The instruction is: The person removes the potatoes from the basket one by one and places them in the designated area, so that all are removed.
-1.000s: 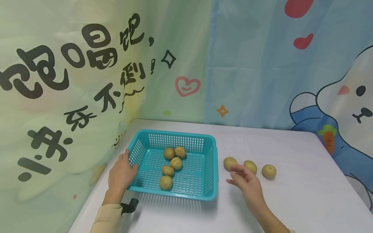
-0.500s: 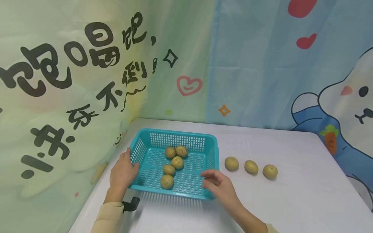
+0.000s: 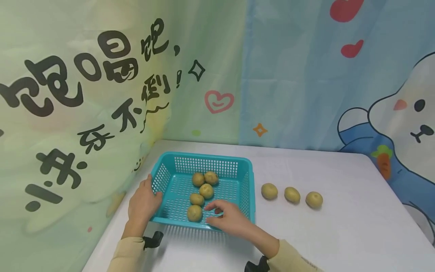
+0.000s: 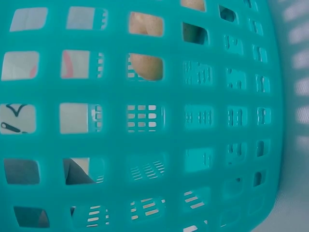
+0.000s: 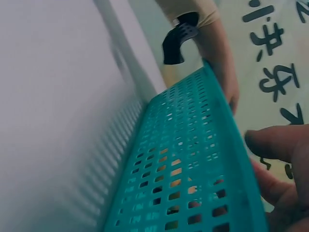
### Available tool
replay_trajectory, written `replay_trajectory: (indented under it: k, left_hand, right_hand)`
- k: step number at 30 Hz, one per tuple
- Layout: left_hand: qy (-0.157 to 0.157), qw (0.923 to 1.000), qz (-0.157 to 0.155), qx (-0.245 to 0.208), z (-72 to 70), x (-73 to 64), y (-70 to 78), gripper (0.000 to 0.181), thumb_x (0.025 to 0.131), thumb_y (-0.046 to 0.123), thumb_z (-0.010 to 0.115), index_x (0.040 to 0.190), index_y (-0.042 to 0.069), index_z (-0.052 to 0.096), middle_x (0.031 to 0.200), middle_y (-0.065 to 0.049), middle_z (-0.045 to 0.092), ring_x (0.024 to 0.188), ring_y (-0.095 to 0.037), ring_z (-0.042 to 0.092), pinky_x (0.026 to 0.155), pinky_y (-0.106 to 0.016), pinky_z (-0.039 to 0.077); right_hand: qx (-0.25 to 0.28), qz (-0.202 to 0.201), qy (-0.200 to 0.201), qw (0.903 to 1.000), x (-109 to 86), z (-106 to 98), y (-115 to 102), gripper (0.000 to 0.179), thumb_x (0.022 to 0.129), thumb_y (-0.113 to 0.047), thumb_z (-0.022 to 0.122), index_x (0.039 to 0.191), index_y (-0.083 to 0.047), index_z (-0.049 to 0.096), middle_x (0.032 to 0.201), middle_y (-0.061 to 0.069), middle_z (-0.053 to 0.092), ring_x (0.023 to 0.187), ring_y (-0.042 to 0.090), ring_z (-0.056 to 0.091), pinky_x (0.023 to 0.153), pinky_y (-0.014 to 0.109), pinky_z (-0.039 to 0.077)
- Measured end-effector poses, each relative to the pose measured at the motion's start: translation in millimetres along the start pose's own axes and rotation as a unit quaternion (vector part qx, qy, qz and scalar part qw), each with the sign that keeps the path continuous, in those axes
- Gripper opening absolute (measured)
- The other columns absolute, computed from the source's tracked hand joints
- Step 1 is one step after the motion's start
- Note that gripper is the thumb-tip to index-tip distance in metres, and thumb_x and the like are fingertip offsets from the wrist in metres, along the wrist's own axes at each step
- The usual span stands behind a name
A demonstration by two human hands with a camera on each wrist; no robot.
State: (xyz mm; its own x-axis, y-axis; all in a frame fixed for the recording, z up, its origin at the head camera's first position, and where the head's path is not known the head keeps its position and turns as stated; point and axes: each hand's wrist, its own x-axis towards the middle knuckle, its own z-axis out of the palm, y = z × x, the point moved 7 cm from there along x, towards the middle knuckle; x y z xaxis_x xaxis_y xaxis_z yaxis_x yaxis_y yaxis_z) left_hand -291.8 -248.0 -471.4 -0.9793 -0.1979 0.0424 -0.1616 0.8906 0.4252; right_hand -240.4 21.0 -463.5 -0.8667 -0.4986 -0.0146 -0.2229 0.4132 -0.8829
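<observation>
A teal plastic basket with perforated walls stands on the table, with several potatoes in a loose column on its floor. My left hand grips the basket's left rim; the left wrist view shows only the basket wall up close, potatoes visible through its holes. Over the front rim reaches my right hand, holding nothing, its thumb and fingers apart. Its fingertips are just right of the front potato. In the right wrist view, its thumb is beside the basket's rim.
To the right of the basket, three potatoes lie in a row on the white table: a left one, a middle one and a right one. A printed curtain hangs behind the table and along its left side.
My right hand has moved left, from beside the loose potatoes on the table, across the basket's right end to the front potato inside. The left hand has stayed at the rim.
</observation>
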Motion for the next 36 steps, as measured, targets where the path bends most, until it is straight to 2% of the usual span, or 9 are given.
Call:
replay_trajectory:
  k: [6,15,23,30,32,36]
  left_hand:
    - [0.001,1.0,0.002,-0.001,0.8,-0.6,0.1,0.073,0.092,0.021,0.055,0.152,-0.005,0.022,0.145,-0.03,0.039,0.118,-0.047,0.053,0.085,-0.058,0.049]
    - [0.003,1.0,0.001,0.001,1.8,-1.1,-1.8,0.072,0.092,0.02,0.054,0.152,-0.005,0.023,0.145,-0.03,0.039,0.117,-0.048,0.053,0.085,-0.058,0.049]
    - [0.009,0.9999,0.007,0.003,-1.0,-0.6,-0.9,0.072,0.092,0.02,0.054,0.152,-0.005,0.023,0.145,-0.029,0.04,0.116,-0.047,0.054,0.083,-0.058,0.049]
    - [0.007,1.0,0.001,0.002,-3.0,-2.5,0.1,0.072,0.092,0.021,0.054,0.153,-0.003,0.023,0.145,-0.029,0.04,0.118,-0.047,0.053,0.086,-0.058,0.049]
    - [0.007,1.0,0.002,0.002,-3.4,-3.2,0.5,0.072,0.092,0.02,0.054,0.152,-0.004,0.023,0.145,-0.029,0.039,0.118,-0.047,0.053,0.085,-0.058,0.049]
    - [0.01,0.9999,0.002,-0.004,-3.7,-5.1,0.4,0.072,0.093,0.02,0.055,0.152,-0.004,0.023,0.145,-0.03,0.039,0.117,-0.048,0.053,0.085,-0.058,0.049]
  right_hand:
    - [-0.036,-0.004,-0.025,0.999,17.0,13,0,0.029,0.087,-0.008,0.069,0.116,-0.01,0.066,0.119,0.001,0.066,0.11,0.032,0.06,0.087,0.04,0.051]
    - [-0.128,-0.001,-0.053,0.9903,41.4,29,8,0.036,0.084,-0.016,0.075,0.119,-0.015,0.067,0.119,0.002,0.066,0.104,0.026,0.063,0.086,0.035,0.051]
    - [-0.159,-0.006,-0.053,0.9859,54.3,37,4,0.043,0.084,-0.012,0.073,0.126,-0.011,0.063,0.126,0.003,0.064,0.122,0.025,0.056,0.1,0.04,0.046]
    - [-0.183,-0.023,-0.066,0.9806,58.7,42,7,0.041,0.086,-0.013,0.071,0.126,-0.015,0.066,0.13,0.003,0.062,0.123,0.025,0.055,0.099,0.041,0.046]
    - [-0.19,-0.017,-0.067,0.9794,57.7,42,9,0.038,0.085,-0.015,0.071,0.123,-0.017,0.069,0.128,0.004,0.061,0.119,0.023,0.055,0.096,0.039,0.047]
    - [-0.199,0.006,-0.059,0.9782,54.1,43,13,0.033,0.082,-0.02,0.071,0.115,-0.017,0.073,0.113,0.004,0.06,0.097,0.017,0.054,0.081,0.033,0.047]
